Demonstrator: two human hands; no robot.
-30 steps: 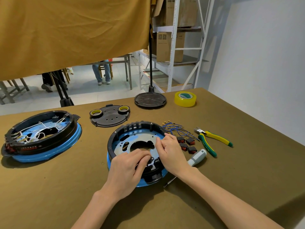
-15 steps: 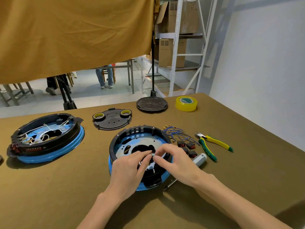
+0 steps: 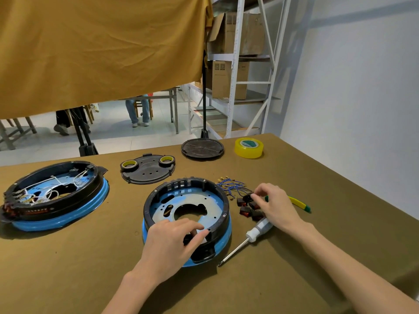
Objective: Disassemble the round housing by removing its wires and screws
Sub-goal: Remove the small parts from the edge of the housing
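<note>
A round black housing point(image 3: 156, 196) on a blue ring lies at the table's middle, its metal plate bare of wires. My left hand point(image 3: 172, 243) rests on its near rim, fingers curled over a black block there. My right hand point(image 3: 275, 203) is off to the right of the housing, pinching a small black switch point(image 3: 247, 197) above several other red-and-black switches point(image 3: 246, 210). Loose blue wires point(image 3: 231, 185) lie just beyond them. A white-handled screwdriver point(image 3: 256, 231) lies below my right hand.
A second housing point(image 3: 54, 200) with white wires inside sits at the left. A black cover plate point(image 3: 147, 169) with two tape rolls, a black disc point(image 3: 202, 148) and a yellow tape roll point(image 3: 249, 148) lie farther back. Yellow-green pliers point(image 3: 299, 203) are partly hidden behind my right hand.
My right hand has left the housing and moved right to the pile of switches with a small black switch. My left hand stayed on the near rim.
</note>
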